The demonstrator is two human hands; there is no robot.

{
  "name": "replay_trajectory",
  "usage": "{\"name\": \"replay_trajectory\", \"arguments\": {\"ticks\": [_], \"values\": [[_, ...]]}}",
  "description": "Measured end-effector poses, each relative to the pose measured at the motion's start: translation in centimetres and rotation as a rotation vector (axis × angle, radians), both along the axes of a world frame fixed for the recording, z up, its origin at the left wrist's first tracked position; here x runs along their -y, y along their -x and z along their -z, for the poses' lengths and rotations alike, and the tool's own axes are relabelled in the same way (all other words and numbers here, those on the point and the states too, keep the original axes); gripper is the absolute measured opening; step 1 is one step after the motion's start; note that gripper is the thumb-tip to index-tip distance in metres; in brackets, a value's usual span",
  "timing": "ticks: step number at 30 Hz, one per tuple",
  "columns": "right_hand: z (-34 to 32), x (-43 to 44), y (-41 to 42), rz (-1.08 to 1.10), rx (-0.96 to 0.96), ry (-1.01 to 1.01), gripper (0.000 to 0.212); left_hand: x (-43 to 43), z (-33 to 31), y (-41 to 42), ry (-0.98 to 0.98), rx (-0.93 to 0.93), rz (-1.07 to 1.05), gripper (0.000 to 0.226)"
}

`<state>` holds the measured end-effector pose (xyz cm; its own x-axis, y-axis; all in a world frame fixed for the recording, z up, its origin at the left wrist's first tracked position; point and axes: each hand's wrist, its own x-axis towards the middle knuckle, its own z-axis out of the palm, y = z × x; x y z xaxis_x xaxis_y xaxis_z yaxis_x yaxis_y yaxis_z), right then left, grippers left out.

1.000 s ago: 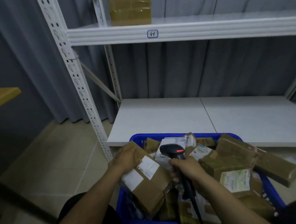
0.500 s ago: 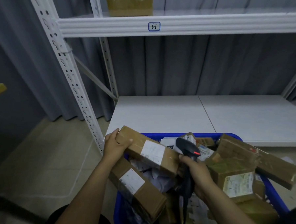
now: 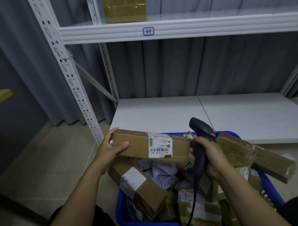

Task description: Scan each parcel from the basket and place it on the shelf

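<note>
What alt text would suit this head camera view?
A left hand holds a long brown cardboard parcel above a full blue plastic basket; the right hand grips a black handheld scanner before white metal shelves.

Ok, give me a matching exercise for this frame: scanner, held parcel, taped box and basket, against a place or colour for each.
Things:
1 scanner
2 held parcel
3 taped box
4 basket

Place or colour:
a on the upper shelf
b in the left hand
c blue
d in the right hand

Pairs: 1-d, 2-b, 3-a, 4-c
</note>
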<state>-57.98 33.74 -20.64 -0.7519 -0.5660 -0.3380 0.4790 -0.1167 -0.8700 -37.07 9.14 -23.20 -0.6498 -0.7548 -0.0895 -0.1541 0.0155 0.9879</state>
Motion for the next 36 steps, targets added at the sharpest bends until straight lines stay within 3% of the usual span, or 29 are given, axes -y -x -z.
{"name": "replay_trajectory", "arguments": {"ticks": [3, 7, 11, 15, 29, 36], "values": [[-0.4, 0.3, -0.4, 0.002, 0.007, -0.005, 0.005, -0.7, 0.0, -0.2, -0.047, 0.019, -0.034, 0.083], [-1.0, 0.6, -1.4, -0.071, -0.132, -0.127, 0.008, -1.6, 0.3, -0.5, -0.032, -0.009, -0.251, 0.061], [-1.9, 0.2, -2.7, -0.294, -0.386, -0.358, 0.019, -1.6, 0.5, -0.8, 0.059, -0.047, -0.466, 0.066], [-2.8, -0.2, -3.4, -0.439, -0.588, -0.477, 0.017, -1.2, 0.7, -1.1, 0.07, -0.047, -0.574, 0.069], [-4.6, -0.5, -4.4, -0.518, -0.729, -0.565, 0.014, -1.4, 0.7, -1.6, 0.095, -0.05, -0.561, 0.07], [-5.4, -0.5, -4.5, -0.42, -0.725, -0.489, 0.017, -2.0, -0.1, -1.5, 0.089, -0.12, -0.486, 0.054]]}}
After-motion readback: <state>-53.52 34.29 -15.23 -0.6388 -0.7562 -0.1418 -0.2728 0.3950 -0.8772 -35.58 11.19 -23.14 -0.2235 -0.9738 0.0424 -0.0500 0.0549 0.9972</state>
